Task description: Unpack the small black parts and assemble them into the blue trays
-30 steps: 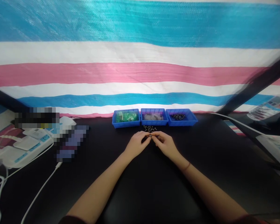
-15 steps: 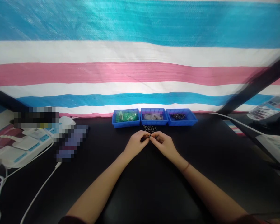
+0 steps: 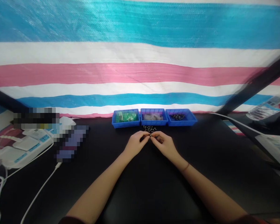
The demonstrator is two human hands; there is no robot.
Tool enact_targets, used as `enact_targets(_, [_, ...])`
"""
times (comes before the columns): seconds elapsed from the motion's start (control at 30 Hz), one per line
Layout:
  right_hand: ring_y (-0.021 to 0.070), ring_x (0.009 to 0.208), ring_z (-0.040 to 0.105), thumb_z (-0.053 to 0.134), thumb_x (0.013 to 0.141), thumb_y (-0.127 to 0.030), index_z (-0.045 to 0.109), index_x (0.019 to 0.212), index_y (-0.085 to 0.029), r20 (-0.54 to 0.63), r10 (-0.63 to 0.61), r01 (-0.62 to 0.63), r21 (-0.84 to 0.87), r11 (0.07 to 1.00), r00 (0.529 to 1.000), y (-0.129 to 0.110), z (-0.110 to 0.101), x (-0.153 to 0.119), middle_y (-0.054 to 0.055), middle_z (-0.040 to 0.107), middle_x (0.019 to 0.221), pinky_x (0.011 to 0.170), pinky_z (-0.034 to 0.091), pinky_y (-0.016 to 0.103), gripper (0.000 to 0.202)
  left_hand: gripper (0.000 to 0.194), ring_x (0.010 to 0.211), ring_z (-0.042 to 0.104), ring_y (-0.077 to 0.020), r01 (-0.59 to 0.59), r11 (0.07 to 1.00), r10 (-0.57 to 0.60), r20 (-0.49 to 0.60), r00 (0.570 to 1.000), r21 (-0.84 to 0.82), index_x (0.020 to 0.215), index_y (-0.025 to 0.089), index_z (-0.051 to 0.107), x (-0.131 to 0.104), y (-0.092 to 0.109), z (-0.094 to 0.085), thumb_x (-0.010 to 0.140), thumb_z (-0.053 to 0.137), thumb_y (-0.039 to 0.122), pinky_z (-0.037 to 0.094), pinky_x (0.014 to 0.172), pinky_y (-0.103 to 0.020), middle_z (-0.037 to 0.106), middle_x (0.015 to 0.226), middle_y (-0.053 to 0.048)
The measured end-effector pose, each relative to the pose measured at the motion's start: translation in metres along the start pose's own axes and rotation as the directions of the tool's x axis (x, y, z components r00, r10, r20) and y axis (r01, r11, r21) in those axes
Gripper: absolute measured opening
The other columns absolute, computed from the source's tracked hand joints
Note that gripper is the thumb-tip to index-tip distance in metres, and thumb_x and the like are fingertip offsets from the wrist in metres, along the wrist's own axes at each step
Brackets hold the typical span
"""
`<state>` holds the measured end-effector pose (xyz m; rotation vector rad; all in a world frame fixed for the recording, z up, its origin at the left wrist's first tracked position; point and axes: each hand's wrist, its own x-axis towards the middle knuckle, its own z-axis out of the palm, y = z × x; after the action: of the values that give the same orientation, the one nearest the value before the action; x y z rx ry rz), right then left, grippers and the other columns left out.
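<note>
My left hand (image 3: pixel 137 143) and my right hand (image 3: pixel 163 143) meet fingertip to fingertip over the black table (image 3: pixel 149 186). Both are closed in a pinch around a tiny dark and silvery piece (image 3: pixel 150 135), too small to name and partly hidden by the fingers. Just beyond them lies a small heap of black and silver parts (image 3: pixel 149 128). Behind the heap stand three blue bins in a row: the left bin (image 3: pixel 126 125) holds green packets, the middle bin (image 3: pixel 154 123) pale clear pieces, and the right bin (image 3: pixel 189 122) small dark parts.
At the left lie a white power strip (image 3: pixel 30 147) and a blurred phone-like object (image 3: pixel 72 143) with a white cable (image 3: pixel 40 188). A clear plastic bottle (image 3: pixel 261 109) and another white power strip (image 3: pixel 274 147) are at the right. A striped sheet (image 3: pixel 140 74) hangs behind the table.
Almost nothing differs. The fingertips and the tiny piece between them have shifted very slightly; both hands keep their pinch.
</note>
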<state>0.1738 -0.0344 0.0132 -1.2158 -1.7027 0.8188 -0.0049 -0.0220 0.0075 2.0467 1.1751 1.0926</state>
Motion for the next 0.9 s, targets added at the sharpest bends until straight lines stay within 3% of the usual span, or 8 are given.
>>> enact_targets(0.27, [0.0187, 0.075, 0.066, 0.059, 0.087, -0.027, 0.069, 0.100, -0.020, 0.011, 0.002, -0.002, -0.019, 1.000, 1.000, 0.0015, 0.0002, 0.0001, 0.005, 0.071, 0.091, 0.067, 0.053, 0.030, 0.018, 0.013, 0.083, 0.064, -0.0145, -0.005, 1.000, 0.004, -0.028, 1.000, -0.028, 0.101, 0.021, 0.065, 0.0005, 0.0013, -0.0005, 0.089, 0.059, 0.023, 0.051, 0.076, -0.026, 0.068, 0.093, -0.001])
enact_targets(0.63, [0.0181, 0.075, 0.066, 0.053, 0.091, -0.028, 0.069, 0.106, -0.021, 0.070, 0.000, 0.001, -0.007, 1.000, 0.998, -0.0005, -0.0003, -0.0003, 0.006, 0.071, 0.097, 0.065, 0.054, 0.029, 0.022, 0.014, 0.094, 0.064, -0.0163, -0.128, 0.991, 0.126, -0.078, 0.989, -0.021, 0.100, 0.022, 0.068, -0.0002, 0.0005, -0.0001, 0.090, 0.057, 0.020, 0.052, 0.087, -0.030, 0.066, 0.101, -0.004])
enact_targets(0.9, [0.0188, 0.081, 0.067, 0.057, 0.088, -0.025, 0.069, 0.106, -0.022, 0.056, -0.007, 0.007, 0.005, 1.000, 0.998, 0.0028, 0.0015, 0.0003, 0.005, 0.072, 0.098, 0.070, 0.054, 0.030, 0.022, 0.020, 0.085, 0.066, -0.0156, -0.090, 0.995, 0.087, -0.086, 0.993, -0.034, 0.109, 0.022, 0.064, -0.0016, 0.0007, 0.0009, 0.090, 0.057, 0.021, 0.055, 0.082, -0.030, 0.069, 0.099, -0.003])
